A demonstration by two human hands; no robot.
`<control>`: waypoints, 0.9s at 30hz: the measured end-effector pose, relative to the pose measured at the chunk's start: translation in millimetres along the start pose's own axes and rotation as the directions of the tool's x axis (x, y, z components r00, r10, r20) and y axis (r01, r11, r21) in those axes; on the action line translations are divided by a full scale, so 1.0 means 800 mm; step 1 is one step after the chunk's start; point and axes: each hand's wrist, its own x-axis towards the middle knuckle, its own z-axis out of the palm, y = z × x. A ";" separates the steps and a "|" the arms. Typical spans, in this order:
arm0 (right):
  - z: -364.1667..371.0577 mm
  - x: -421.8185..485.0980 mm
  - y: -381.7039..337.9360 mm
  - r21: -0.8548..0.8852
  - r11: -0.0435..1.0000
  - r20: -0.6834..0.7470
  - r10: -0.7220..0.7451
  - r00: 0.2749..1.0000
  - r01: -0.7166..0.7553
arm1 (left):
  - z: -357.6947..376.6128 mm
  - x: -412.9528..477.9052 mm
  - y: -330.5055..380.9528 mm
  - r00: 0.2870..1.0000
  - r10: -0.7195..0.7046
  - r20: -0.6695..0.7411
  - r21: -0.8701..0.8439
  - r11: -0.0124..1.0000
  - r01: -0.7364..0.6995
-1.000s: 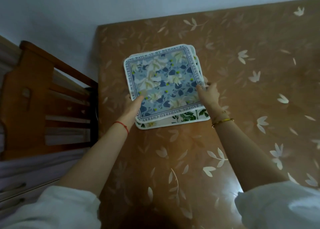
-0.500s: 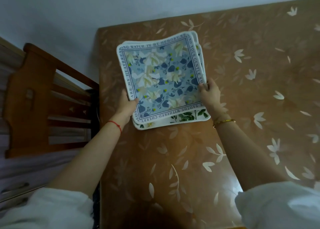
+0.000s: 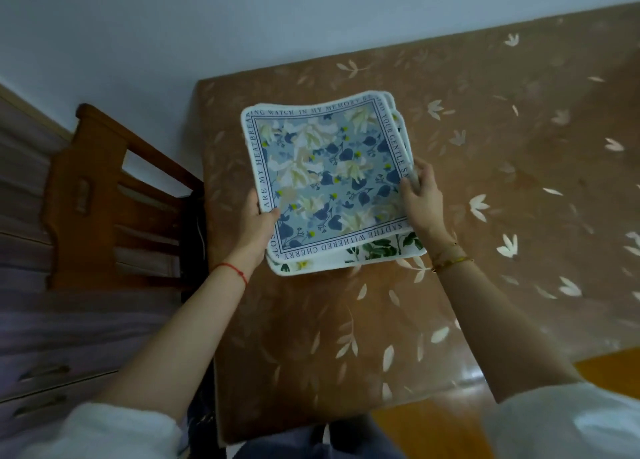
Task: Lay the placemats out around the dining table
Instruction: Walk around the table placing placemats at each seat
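Gripping the placemat stack (image 3: 329, 178) at both edges, left hand (image 3: 254, 221) and right hand (image 3: 420, 198) closed; no placemat yet laid on the counter (image 3: 519, 181).

Stacked floral placemats (image 3: 325, 178), blue one topmost, over the dining table (image 3: 485, 188).

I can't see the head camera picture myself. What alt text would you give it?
Two bare hands, left hand and right hand, hold the side edges of a small stack of square fabric placemats, the top one blue floral with a lettered border, above a brown leaf-patterned dining table. A wooden chair stands at the table's left, against a pale wall.
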 end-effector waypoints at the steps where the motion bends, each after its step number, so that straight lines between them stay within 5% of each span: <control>1: -0.007 -0.012 0.003 -0.010 1.000 -0.013 -0.011 1.000 0.011 | 0.002 -0.016 -0.006 1.000 -0.003 0.001 -0.011 1.000 0.003; 13: -0.093 -0.127 0.087 -0.129 0.992 -0.004 -0.012 1.000 0.011 | 0.052 -0.179 -0.105 0.993 -0.101 0.054 -0.135 0.985 0.108; 27: -0.115 -0.166 0.156 -0.175 0.982 0.003 0.073 0.997 -0.071 | 0.081 -0.213 -0.168 0.976 -0.172 0.130 -0.095 0.978 0.185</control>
